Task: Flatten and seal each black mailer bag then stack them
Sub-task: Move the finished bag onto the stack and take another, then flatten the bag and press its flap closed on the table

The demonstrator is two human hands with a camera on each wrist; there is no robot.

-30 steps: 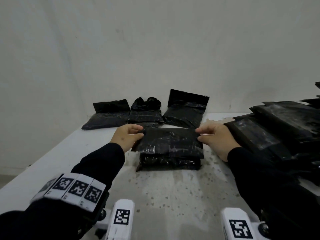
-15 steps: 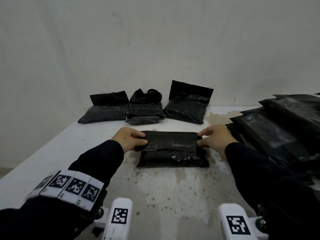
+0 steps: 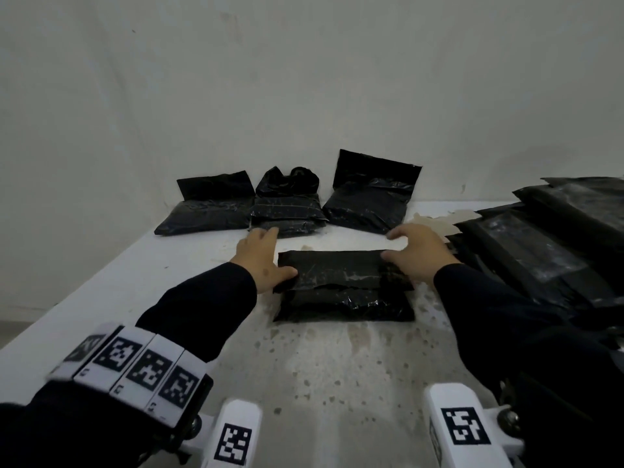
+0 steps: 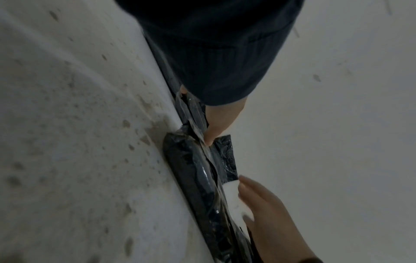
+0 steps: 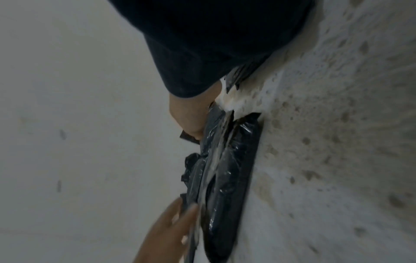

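Observation:
A black mailer bag [image 3: 341, 298] lies flat on the white table [image 3: 337, 373] in front of me, its flap [image 3: 337, 268] folded down towards me. My left hand [image 3: 270, 256] is at the flap's left end, thumb pressing on it and fingers stretched forward over the table. My right hand [image 3: 405, 246] is at the right end, its thumb on the flap and its fingers loosely extended. The left wrist view shows the bag [image 4: 193, 174] edge-on beside my left hand [image 4: 258, 204]. In the right wrist view my right hand [image 5: 171, 229] lies along the bag [image 5: 229, 178].
Three black mailer bags stand against the back wall: left [image 3: 209, 211], middle [image 3: 287, 211] and right [image 3: 368, 204], with their flaps up. A pile of black bags [image 3: 540, 251] fills the table's right side, close to my right arm.
The bag's flap has come down flat over the bag. Both hands have gone from pinching the flap's ends to thumbs pressing on it with fingers spread forward.

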